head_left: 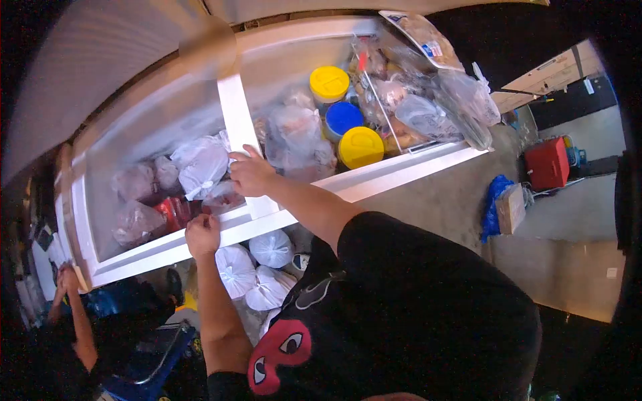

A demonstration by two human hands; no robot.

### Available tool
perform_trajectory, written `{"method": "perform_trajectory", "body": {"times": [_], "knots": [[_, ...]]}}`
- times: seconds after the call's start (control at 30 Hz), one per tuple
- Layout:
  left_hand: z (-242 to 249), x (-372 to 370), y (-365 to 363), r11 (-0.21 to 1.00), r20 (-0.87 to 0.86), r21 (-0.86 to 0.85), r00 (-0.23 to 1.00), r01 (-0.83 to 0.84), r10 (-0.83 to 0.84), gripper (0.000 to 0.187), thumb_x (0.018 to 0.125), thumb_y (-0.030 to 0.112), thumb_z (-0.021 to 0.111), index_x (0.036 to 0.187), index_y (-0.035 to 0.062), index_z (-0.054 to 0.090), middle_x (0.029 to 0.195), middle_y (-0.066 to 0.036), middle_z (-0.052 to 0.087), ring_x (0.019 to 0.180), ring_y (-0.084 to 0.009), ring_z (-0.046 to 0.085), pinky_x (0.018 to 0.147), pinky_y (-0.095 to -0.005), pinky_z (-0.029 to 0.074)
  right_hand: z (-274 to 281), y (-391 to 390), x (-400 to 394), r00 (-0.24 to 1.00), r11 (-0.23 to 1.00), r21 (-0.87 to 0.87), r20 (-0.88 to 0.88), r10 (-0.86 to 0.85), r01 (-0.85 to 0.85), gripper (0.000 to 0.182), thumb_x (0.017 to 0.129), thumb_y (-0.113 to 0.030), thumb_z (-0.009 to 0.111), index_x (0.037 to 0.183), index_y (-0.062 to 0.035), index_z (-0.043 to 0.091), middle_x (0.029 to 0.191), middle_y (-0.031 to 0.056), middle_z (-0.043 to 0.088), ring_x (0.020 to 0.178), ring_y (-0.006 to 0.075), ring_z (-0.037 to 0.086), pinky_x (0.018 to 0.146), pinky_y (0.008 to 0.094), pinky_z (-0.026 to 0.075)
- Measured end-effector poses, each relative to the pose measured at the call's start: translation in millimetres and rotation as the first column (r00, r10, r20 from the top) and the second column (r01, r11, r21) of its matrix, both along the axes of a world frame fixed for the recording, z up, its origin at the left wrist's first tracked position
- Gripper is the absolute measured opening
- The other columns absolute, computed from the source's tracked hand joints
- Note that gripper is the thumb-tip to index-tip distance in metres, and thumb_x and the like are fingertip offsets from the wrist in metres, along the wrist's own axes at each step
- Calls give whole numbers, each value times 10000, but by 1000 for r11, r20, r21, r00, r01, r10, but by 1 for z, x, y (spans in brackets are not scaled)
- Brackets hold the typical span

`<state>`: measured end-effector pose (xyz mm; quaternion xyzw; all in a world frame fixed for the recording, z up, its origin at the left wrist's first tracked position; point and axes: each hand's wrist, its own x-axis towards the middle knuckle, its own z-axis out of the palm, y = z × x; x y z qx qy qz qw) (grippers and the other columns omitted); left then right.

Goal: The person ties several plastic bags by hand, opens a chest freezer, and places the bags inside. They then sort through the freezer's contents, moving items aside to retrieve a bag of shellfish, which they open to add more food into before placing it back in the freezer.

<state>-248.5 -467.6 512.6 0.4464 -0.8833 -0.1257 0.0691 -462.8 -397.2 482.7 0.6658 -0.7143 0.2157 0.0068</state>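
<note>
In front of me is a chest freezer with a white frame (401, 175), holding bagged goods. My left hand (202, 235) is closed over the front rim, its fingers curled at the inner edge. Beside it inside lie a red package (175, 212) and a clear bag with dark contents (138, 224). My right hand (251, 172) grips the white crossbar (235, 113) that divides the opening. Just left of that hand sits a white plastic bag (200, 164); to its right is a frosty clear bag (293, 134).
Yellow-lidded tubs (361, 147) and a blue-lidded tub (344, 119) stand in the right half. Bags are heaped at the right end (428, 117). White bags (271, 287) lie on the floor by my body. Another person's hands (65, 277) are at the far left. A red box (547, 164) stands right.
</note>
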Motion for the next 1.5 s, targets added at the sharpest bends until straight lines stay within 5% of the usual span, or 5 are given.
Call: {"method": "perform_trajectory", "body": {"times": [0.93,1.1,1.33,1.4,1.5], "knots": [[-5,0,-2,1000,-51,14,998,26,-25,237,801,278,580,816,57,665,810,-159,649,808,-354,606,749,-437,473,2,0,-1,996,991,132,-91,-4,16,287,756,-340,533,851,-150,725,1044,16,648,1249,189,405,1045,525,188],[-11,0,-4,999,-67,32,998,6,-4,221,796,266,594,819,59,665,808,-154,650,804,-349,609,744,-430,475,2,1,-3,1000,997,76,19,-2,0,219,737,-271,544,753,-129,710,988,12,647,1251,190,397,1060,503,169],[-13,-4,-7,998,8,56,1000,13,-14,228,791,279,607,853,69,674,845,-157,656,841,-340,611,764,-423,474,13,4,-9,996,979,187,39,77,-83,265,767,-294,527,836,-131,724,1029,27,639,1249,208,385,1053,534,151],[-8,-11,-7,986,63,162,997,-44,34,244,793,289,609,887,75,677,867,-161,658,874,-336,611,786,-416,472,6,2,-9,996,991,115,66,63,-71,240,761,-262,527,812,-135,723,989,18,639,1235,220,390,1057,537,144],[-19,-16,-7,993,137,87,989,-75,62,346,830,384,557,970,89,672,954,-181,649,947,-352,593,831,-427,458,0,1,-9,992,996,51,107,65,-70,229,764,-240,526,812,-134,723,961,8,638,1220,234,395,1063,547,130]]}}
